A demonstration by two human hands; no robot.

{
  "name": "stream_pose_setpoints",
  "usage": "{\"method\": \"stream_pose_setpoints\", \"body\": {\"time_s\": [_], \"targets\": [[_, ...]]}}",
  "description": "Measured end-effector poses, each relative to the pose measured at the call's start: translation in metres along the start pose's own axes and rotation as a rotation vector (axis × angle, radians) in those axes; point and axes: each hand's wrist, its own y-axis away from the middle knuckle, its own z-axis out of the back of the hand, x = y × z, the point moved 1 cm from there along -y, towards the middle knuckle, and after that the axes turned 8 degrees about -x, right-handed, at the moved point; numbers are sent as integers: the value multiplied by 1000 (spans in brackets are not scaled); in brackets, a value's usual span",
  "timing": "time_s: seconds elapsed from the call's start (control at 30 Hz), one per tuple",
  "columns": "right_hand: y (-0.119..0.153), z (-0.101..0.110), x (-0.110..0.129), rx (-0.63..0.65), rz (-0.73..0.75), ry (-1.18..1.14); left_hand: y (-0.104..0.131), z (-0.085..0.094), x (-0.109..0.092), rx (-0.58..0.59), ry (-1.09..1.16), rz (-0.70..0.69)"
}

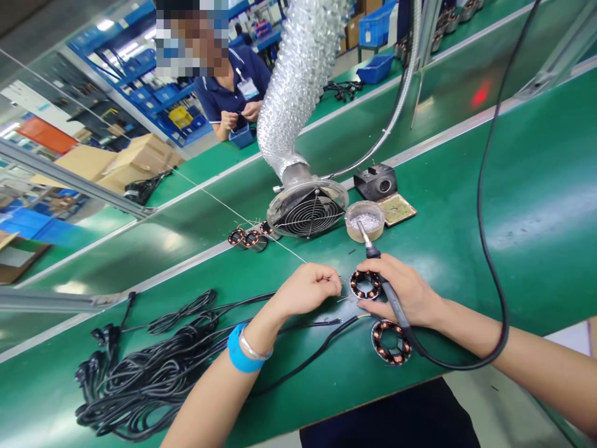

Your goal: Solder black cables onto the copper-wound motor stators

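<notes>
My right hand [405, 289] holds a soldering iron [389, 292] between thumb and palm, its tip over a round tub [365, 221] of silvery bits. The fingers of that hand also grip a ring-shaped copper-wound stator [365, 285]. Just left of this stator, my left hand [317, 286] is closed, its fingertips pinched near thin wires; what they hold is too small to make out. A second stator [392, 342] lies on the green table below my right hand, with a black cable [321, 350] reaching its upper edge.
Bundled black cables [153, 367] cover the left. A fume fan [308, 213] on a silver duct [298, 81] stands beyond my hands, near more stators [252, 239], an iron holder [377, 182] and a sponge tray [397, 210]. A person [233, 87] sits across the bench.
</notes>
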Motion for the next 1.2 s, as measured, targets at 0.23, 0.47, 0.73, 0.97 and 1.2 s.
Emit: {"method": "stream_pose_setpoints", "body": {"time_s": [0.23, 0.47, 0.73, 0.97, 1.2], "targets": [[3, 0, 2, 34, -20, -24, 6, -11, 5, -24, 158, 77], [3, -1, 1, 13, -29, -34, 33, -5, 13, -129, -280, -98], [3, 0, 3, 23, -27, -57, 16, -26, 11, -89, 365, 204], [6, 1, 4, 52, -35, -23, 38, -21, 31, -159, -104, -25], [6, 2, -1, -8, 42, 14, 37, -50, 16, -130, 324, 48]]}}
